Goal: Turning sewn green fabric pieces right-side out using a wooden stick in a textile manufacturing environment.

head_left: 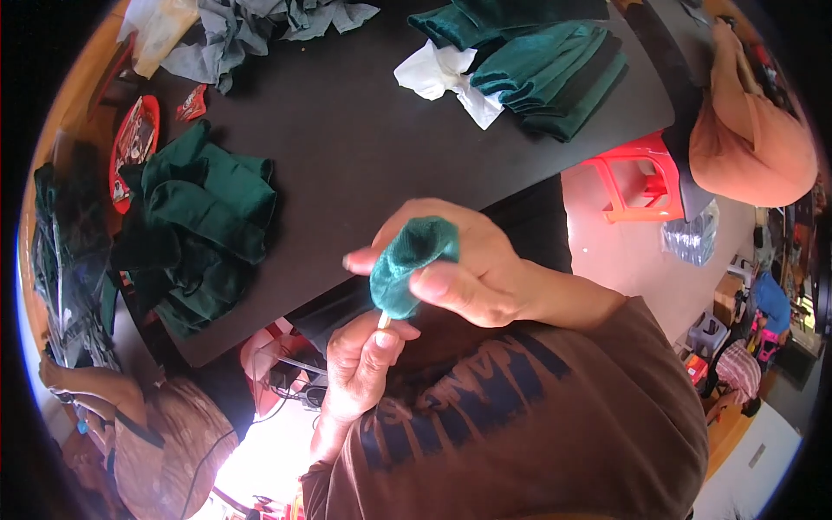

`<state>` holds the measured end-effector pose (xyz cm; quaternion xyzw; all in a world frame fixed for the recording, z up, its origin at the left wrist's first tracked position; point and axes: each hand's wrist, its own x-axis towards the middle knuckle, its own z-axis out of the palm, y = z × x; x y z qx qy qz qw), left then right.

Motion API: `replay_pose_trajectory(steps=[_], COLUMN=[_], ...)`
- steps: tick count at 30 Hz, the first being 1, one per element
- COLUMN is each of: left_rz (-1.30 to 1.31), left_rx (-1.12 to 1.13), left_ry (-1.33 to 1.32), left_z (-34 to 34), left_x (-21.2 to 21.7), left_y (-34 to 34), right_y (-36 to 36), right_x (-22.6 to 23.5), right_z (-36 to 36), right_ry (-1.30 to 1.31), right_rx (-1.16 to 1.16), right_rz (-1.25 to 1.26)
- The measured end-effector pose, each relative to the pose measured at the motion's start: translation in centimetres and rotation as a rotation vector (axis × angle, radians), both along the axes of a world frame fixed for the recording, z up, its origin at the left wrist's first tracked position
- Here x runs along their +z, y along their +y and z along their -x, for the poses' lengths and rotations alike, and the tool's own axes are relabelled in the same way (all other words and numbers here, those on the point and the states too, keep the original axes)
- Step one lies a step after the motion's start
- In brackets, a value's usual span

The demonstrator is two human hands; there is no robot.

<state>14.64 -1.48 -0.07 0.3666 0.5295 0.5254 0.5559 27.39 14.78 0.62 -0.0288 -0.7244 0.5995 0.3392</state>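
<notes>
My right hand (472,273) is closed around a small teal piece of fabric (410,257), held up in front of my chest, with the thumb pressing on its lower side. Just below it, my left hand (364,364) pinches a thin pale wooden stick (384,321) whose upper end goes into the bottom of the fabric. Only a short bit of the stick shows. Both hands hover over the near edge of a black table (364,147).
A heap of dark green fabric pieces (204,230) lies at the table's left, folded green stacks (555,65) and a white cloth (451,78) at the far right, grey cloth (247,30) at the far left. A red stool (641,178) and a person in orange (745,139) are to the right. Another person (165,433) sits lower left.
</notes>
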Motion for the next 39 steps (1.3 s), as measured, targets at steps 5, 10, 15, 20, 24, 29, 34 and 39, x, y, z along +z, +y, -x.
replay_pose_trajectory(steps=[5, 10, 15, 20, 24, 29, 34, 39], left_rz=[0.059, 0.018, 0.019, 0.085, -0.008, 0.035, 0.009, 0.010], left_rx=[-0.025, -0.055, -0.038, 0.060, 0.121, -0.010, -0.020, -0.029], left_ry=[0.071, 0.098, 0.103, 0.028, -0.023, 0.105, 0.070, 0.088], left_z=[0.3, 0.5, 0.5, 0.2, 0.0, 0.4, 0.2, 0.1], left_x=[-0.1, 0.3, 0.5, 0.4, -0.1, -0.3, -0.2, -0.1], left_y=[-0.2, 0.0, 0.5, 0.6, 0.5, 0.4, 0.6, 0.6], right_y=[0.0, 0.6, -0.3, -0.1, -0.4, 0.4, 1.0, 2.1], right_x=[0.3, -0.3, -0.5, -0.5, 0.1, 1.4, 0.4, 0.1], right_z=[-0.1, -0.4, -0.3, -0.4, 0.1, 0.2, -0.2, -0.2], right_ry=[0.044, 0.014, 0.021, 0.024, 0.095, 0.145, 0.109, 0.079], right_rx=[-0.144, -0.123, -0.064, -0.091, -0.092, 0.000, 0.029, -0.065], right_rz=[0.201, 0.027, 0.024, 0.148, 0.495, 0.666, 0.393, 0.052])
